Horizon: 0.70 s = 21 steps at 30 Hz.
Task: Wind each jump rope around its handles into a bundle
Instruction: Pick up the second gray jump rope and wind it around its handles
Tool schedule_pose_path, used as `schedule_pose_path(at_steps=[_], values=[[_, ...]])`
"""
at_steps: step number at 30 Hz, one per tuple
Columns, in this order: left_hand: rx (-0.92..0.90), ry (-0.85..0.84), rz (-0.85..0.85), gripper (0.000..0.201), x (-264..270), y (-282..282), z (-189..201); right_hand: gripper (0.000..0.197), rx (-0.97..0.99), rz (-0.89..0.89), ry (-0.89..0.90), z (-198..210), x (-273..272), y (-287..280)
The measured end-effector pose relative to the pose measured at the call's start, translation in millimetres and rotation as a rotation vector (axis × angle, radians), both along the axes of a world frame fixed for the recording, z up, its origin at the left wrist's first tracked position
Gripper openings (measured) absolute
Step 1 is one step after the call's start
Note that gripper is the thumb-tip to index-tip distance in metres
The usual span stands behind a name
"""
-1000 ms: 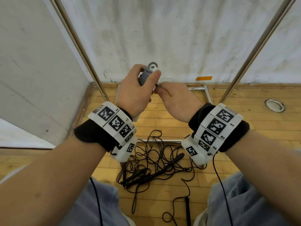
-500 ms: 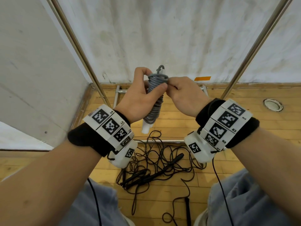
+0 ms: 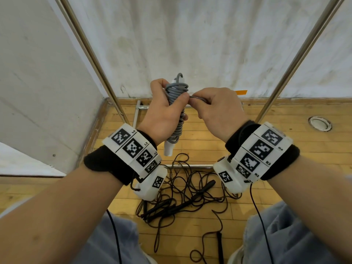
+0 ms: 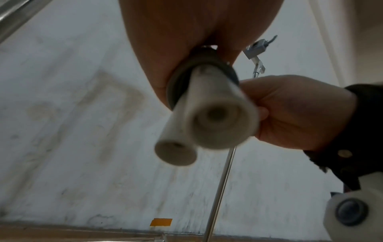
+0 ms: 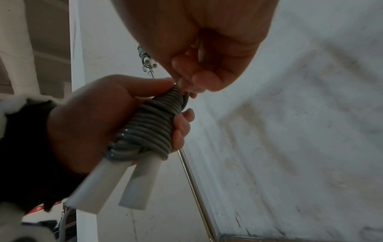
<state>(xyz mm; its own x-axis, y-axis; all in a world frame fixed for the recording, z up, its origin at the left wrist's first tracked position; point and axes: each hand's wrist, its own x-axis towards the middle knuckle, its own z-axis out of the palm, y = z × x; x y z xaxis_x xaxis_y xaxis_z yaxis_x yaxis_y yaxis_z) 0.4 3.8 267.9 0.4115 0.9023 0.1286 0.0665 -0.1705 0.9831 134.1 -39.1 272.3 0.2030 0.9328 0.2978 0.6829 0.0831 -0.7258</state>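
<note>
The grey jump rope [image 3: 176, 109] is sitting near the centre of the head view, coiled tightly around its two white handles [image 5: 126, 185], which are sticking out below the coils side by side. The left hand [image 3: 163, 113] is gripping the bundle around its middle, fingers curled over the coils. The right hand [image 3: 217, 111] is pinching the loose grey end just beside the top of the bundle — thumb and fingertips closing on it. Lower in the frame, black jump ropes [image 3: 182, 199] are lying tangled on the wooden floor [image 3: 285, 134], between two slanting metal poles [image 3: 297, 60].
</note>
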Motion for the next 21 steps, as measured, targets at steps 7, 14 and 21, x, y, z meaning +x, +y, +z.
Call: schedule_pose_path(at_steps=[7,14,21], values=[[0.057,-0.016,0.060,0.023,3.1,-8.2,0.9,0.024,0.048,0.027,-0.102,-0.7,-4.4,3.9],[0.140,0.023,0.180,0.024,3.9,-4.2,-1.3,0.015,-0.006,-0.022,0.018,-1.4,-6.1,-1.1],[0.215,0.080,0.174,0.022,4.3,-1.4,-5.0,0.015,-0.006,-0.016,0.183,-0.5,-9.4,-2.9]])
